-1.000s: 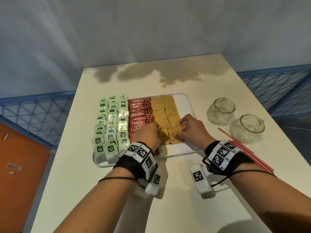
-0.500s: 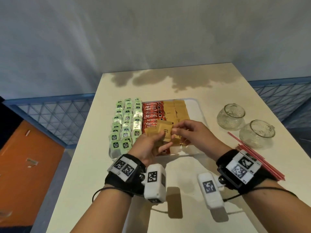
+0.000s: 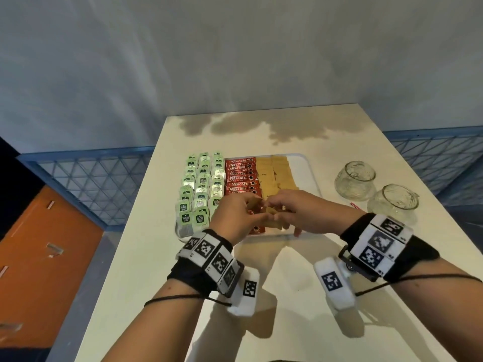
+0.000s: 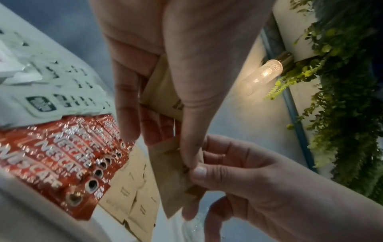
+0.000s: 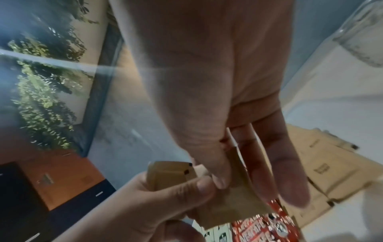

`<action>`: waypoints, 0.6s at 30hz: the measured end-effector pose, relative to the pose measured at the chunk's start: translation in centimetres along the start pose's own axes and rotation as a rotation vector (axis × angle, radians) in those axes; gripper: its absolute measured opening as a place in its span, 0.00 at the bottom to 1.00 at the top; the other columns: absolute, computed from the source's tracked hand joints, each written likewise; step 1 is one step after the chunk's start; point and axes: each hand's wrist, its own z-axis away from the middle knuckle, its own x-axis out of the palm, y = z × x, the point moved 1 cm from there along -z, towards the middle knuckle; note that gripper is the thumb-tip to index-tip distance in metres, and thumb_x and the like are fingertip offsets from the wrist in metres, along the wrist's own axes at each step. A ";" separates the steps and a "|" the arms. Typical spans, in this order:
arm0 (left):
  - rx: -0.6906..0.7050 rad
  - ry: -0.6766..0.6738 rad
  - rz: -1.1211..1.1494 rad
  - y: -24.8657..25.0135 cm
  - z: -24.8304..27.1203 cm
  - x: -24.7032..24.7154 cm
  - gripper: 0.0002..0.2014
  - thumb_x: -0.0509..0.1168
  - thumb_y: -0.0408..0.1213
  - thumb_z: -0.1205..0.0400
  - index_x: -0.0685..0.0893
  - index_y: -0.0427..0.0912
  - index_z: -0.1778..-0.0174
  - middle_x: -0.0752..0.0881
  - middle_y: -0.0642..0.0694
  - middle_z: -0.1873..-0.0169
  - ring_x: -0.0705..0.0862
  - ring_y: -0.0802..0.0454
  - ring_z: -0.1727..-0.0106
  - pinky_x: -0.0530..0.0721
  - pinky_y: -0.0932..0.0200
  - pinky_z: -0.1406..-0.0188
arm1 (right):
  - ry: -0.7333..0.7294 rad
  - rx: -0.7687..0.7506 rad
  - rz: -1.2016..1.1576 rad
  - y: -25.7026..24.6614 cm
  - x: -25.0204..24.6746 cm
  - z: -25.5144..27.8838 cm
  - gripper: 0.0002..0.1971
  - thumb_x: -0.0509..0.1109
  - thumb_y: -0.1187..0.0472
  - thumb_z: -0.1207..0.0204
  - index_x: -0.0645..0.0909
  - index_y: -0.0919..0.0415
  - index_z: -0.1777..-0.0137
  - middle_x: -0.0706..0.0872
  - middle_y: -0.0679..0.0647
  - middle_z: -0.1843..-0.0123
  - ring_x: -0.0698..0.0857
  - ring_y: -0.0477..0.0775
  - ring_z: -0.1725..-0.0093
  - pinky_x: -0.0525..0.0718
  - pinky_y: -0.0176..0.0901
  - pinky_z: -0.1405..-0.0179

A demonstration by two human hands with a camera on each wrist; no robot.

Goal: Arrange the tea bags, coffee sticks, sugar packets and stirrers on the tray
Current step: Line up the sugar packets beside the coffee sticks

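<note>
Both hands meet over the near edge of the white tray (image 3: 311,173). The left hand (image 3: 236,216) grips a small stack of brown sugar packets (image 4: 163,91), and the right hand (image 3: 300,212) pinches one packet (image 4: 176,176) from it (only the wrist views show this clearly). On the tray lie tea bags (image 3: 201,184), Nescafe sticks (image 3: 241,178) and more sugar packets (image 3: 274,176). Two glass jars (image 3: 355,180) stand near the table's right edge.

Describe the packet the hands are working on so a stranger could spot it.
On the white tray, find the brown sugar packets right of the red coffee sticks. Over their near end, the left hand and right hand pinch one lifted packet.
</note>
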 end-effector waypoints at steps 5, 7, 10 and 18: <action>-0.090 0.122 0.215 -0.5 -0.2 0.2 0.05 0.78 0.38 0.26 0.89 0.47 0.57 0.91 0.47 0.61 0.90 0.50 0.59 0.90 0.55 0.61 | 0.300 0.044 -0.135 0.4 -0.6 -0.4 0.04 0.74 0.59 0.22 0.83 0.52 0.51 0.85 0.50 0.52 0.83 0.46 0.60 0.81 0.35 0.70; -0.154 0.172 0.422 -0.5 -0.3 0.3 0.06 0.78 0.36 0.25 0.89 0.44 0.55 0.92 0.46 0.60 0.91 0.48 0.57 0.89 0.57 0.63 | 0.408 0.061 -0.201 0.9 -0.7 -0.8 0.08 0.77 0.56 0.25 0.85 0.57 0.51 0.87 0.48 0.55 0.83 0.44 0.60 0.78 0.34 0.64; -0.248 0.163 0.714 -0.3 -0.2 0.4 0.07 0.75 0.34 0.23 0.87 0.41 0.51 0.92 0.42 0.56 0.91 0.47 0.55 0.89 0.57 0.61 | 0.412 0.070 -0.401 1.0 -0.7 -1.0 0.08 0.75 0.59 0.23 0.85 0.64 0.53 0.83 0.48 0.67 0.77 0.36 0.73 0.74 0.29 0.72; -0.447 0.114 0.878 -2.7 -0.9 -1.3 0.14 0.53 0.34 0.12 0.77 0.30 0.36 0.90 0.34 0.51 0.89 0.43 0.56 0.91 0.49 0.58 | 0.105 0.248 0.141 5.0 -0.7 -2.2 0.09 0.61 0.57 0.13 0.80 0.59 0.50 0.81 0.49 0.57 0.79 0.48 0.60 0.72 0.36 0.66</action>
